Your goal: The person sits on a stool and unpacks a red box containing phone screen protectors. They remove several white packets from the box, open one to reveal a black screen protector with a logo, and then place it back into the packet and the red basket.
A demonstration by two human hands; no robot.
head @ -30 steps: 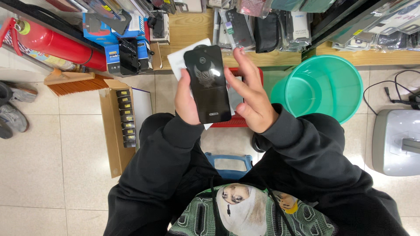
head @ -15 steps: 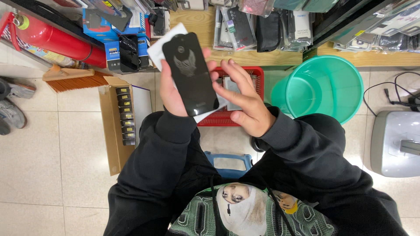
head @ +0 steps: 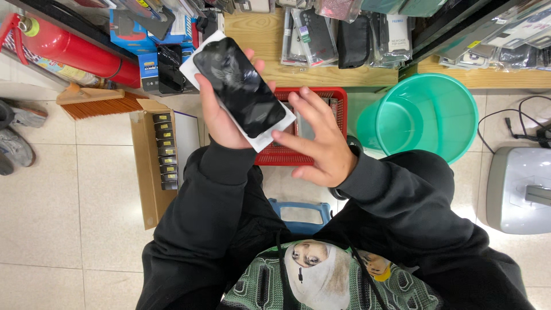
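Since the last frame the left hand (head: pixel 221 115) is tilting the one black phone (head: pixel 240 86) further left, gripping it with one white card (head: pixel 261 138) over the red basket (head: pixel 338 100). Right hand (head: pixel 318 143) is open, fingertip touching the card.

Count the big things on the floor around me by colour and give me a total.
Red: 2, extinguisher and basket
Green: 1, bucket
Brown: 1, cardboard box
Grey: 1, machine
Blue: 1, stool
Total: 6
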